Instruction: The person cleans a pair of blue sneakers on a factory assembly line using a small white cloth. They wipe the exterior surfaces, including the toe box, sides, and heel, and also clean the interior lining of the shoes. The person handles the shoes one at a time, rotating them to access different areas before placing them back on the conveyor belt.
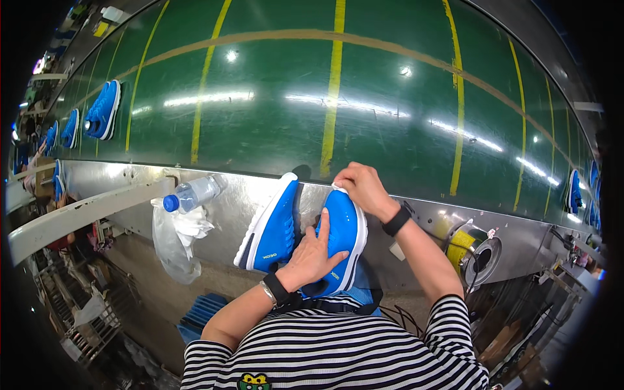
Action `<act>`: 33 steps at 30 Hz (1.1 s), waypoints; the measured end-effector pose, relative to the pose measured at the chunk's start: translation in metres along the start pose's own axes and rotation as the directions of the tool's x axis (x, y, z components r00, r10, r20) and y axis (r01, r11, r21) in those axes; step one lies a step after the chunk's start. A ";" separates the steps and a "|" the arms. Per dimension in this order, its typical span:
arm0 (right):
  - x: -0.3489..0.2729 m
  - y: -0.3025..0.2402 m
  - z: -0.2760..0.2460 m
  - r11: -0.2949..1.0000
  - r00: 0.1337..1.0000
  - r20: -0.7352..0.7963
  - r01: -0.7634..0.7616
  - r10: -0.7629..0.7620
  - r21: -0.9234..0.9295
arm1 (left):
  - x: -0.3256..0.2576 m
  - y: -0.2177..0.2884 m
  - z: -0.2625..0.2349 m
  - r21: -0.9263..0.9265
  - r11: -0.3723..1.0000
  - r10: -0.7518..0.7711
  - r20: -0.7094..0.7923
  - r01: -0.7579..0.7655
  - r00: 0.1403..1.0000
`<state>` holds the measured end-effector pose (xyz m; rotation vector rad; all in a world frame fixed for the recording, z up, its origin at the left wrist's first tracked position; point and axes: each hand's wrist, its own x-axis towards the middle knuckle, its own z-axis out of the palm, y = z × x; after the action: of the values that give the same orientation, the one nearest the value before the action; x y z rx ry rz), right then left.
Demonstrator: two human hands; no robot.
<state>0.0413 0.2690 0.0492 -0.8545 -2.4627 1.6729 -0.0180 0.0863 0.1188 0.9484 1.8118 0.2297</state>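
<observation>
A blue sneaker (342, 224) with a white sole lies in front of me on the metal ledge, toe toward the green belt. My left hand (309, 259) grips it from the left, index finger stretched along the upper and thumb across it. At the toe, my right hand (365, 188) is closed in a pinch. A small white bit shows under its fingertips; I cannot tell whether it is a cloth or the sole's edge. The matching blue sneaker (272, 231) rests on its side just left of my left hand, untouched.
Beyond the ledge runs a green conveyor belt (273, 130) with yellow lines. More blue sneakers (103, 110) stand on it at far left and far right. A blue-capped plastic bottle (195, 194) and a plastic bag (174, 244) are left; a tape-wrapped round fixture (465, 247) is right.
</observation>
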 end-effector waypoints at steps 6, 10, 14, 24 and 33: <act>-0.009 -0.015 -0.012 0.998 0.998 0.052 0.035 -0.038 0.046 | 0.001 -0.007 0.002 -0.023 1.000 0.021 -0.029 -0.021 0.999; -0.010 -0.013 -0.006 0.996 0.996 0.007 0.088 -0.088 -0.013 | 0.001 -0.006 0.001 -0.030 0.999 0.012 -0.033 -0.013 0.999; 0.000 -0.011 -0.004 0.986 0.991 0.006 0.133 -0.134 -0.097 | 0.001 -0.007 0.004 -0.009 0.999 0.042 -0.064 -0.042 0.997; -0.026 0.000 -0.015 0.908 0.956 -0.008 -0.276 0.293 0.315 | 0.001 -0.007 0.008 -0.012 0.998 0.053 -0.087 -0.054 0.995; -0.001 -0.008 -0.021 0.941 0.936 0.159 -0.328 0.313 0.081 | 0.002 -0.006 0.013 -0.013 0.999 0.037 -0.130 -0.039 0.991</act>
<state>0.0464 0.2841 0.0649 -1.2188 -2.3962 2.0151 -0.0102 0.0800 0.1086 0.9769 1.9090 0.3348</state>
